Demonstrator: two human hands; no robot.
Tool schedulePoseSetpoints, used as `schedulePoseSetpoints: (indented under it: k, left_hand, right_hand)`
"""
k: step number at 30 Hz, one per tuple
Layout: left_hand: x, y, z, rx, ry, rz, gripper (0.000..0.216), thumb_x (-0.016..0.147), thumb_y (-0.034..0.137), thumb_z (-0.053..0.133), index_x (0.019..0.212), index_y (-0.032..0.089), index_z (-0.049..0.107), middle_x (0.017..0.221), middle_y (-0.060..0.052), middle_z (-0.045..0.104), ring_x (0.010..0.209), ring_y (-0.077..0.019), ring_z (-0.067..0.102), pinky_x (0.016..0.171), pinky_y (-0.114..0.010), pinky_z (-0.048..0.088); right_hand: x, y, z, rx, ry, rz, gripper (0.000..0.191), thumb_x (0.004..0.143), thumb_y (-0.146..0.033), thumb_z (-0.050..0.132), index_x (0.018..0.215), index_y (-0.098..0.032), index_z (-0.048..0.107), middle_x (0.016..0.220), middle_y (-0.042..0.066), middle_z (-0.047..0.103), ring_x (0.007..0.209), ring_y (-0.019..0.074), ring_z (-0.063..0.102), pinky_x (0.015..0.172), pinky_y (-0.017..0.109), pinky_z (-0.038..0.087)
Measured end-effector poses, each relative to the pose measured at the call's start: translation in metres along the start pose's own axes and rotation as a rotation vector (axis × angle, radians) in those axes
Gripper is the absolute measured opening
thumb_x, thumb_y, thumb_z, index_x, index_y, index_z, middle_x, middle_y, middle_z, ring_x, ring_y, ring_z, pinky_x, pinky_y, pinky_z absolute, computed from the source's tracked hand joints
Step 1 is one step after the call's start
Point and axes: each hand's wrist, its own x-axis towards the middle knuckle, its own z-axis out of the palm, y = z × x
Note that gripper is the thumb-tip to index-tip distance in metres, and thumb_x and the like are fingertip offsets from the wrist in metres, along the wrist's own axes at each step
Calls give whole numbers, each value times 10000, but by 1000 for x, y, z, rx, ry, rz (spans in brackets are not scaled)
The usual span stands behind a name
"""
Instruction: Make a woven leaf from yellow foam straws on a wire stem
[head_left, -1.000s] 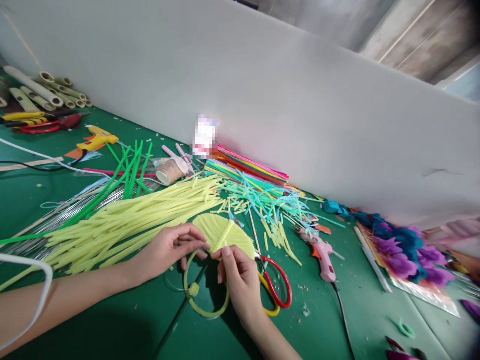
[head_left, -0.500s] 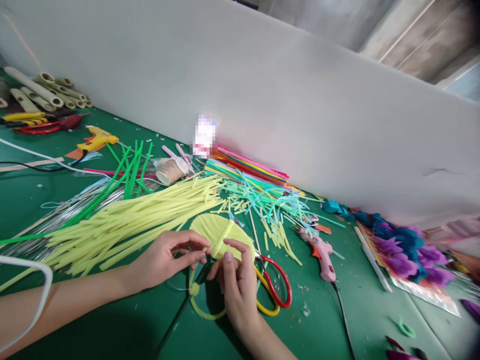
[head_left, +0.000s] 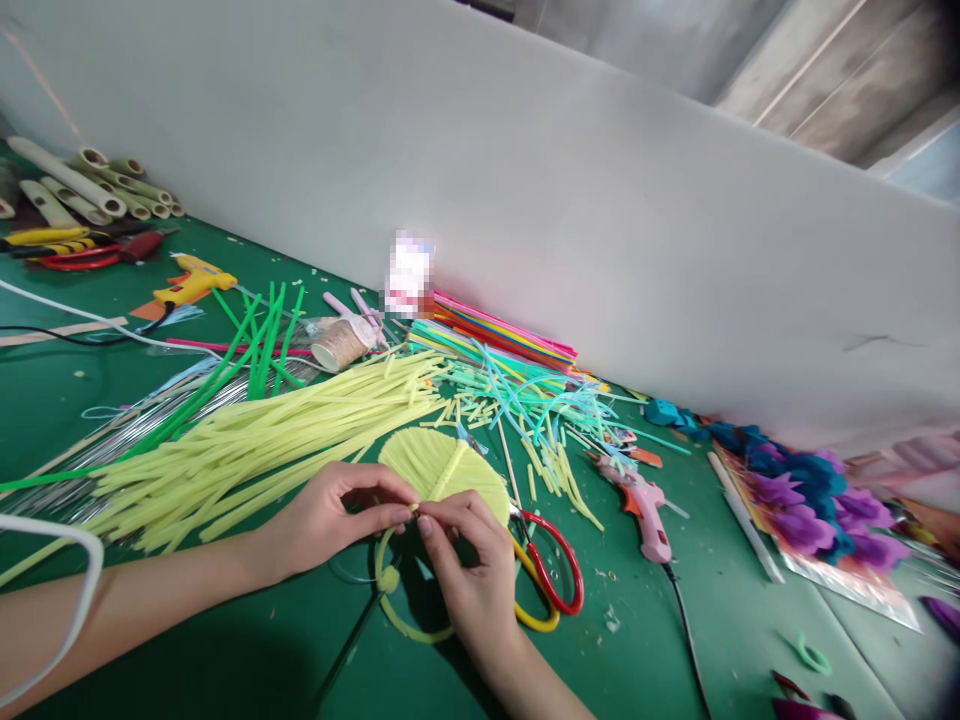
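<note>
A pale yellow leaf shape made of pipe cleaners (head_left: 420, 455), with a raised midrib, is held upright over the table. My left hand (head_left: 367, 510) pinches the lower end of its midrib between thumb and forefinger. Pressed close to the same end is my right hand (head_left: 472, 560), thumb and forefinger together and the other fingers curled behind the leaf. Beneath them lies a yellow pipe-cleaner ring (head_left: 411, 632) with a small round knob, partly hidden by my right hand. Scissors (head_left: 576, 590) with red and yellow handles lie just right of that hand.
Yellow pipe cleaners (head_left: 277, 440) lie in a heap at left, green ones (head_left: 262, 350) behind. A pink glue gun (head_left: 646, 510) rests at right, a yellow one (head_left: 196, 280) at far left. Purple and teal flowers (head_left: 817, 510) sit at far right. A white partition (head_left: 480, 150) stands behind.
My right fingers have moved down and left from the leaf's face to its lower end, meeting my left fingertips. My left hand has barely moved.
</note>
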Motion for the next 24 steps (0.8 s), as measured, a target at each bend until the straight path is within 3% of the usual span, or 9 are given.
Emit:
schedulePoseSetpoints:
  k: [5, 10, 24]
  left_hand:
    - [0, 2, 0, 92, 20, 70, 174, 868, 317, 667, 986, 222, 754, 930, -31, 748, 829, -171, 678, 711, -232, 529]
    - [-2, 1, 2, -9, 8, 5, 329, 858, 333, 678, 1158, 200, 649, 895, -34, 737, 805, -170, 691, 734, -255, 553]
    - [-2, -4, 3, -26, -22, -10, 314, 870, 359, 664, 1140, 202, 631, 889, -36, 731, 807, -176, 694, 730, -267, 547]
  right_hand:
    - [-1, 2, 1, 19, 36, 11, 124, 884, -216, 652, 955, -217, 753, 772, 28, 669, 704, 154, 596, 647, 268, 480]
    - [0, 3, 1, 1, 30, 6, 127, 878, -229, 661, 965, -217, 753, 781, 33, 689, 713, 162, 608, 652, 275, 488]
    - [1, 1, 2, 4, -16, -11, 180, 899, -189, 618, 1016, -201, 755, 820, 50, 692, 758, 168, 627, 697, 286, 488]
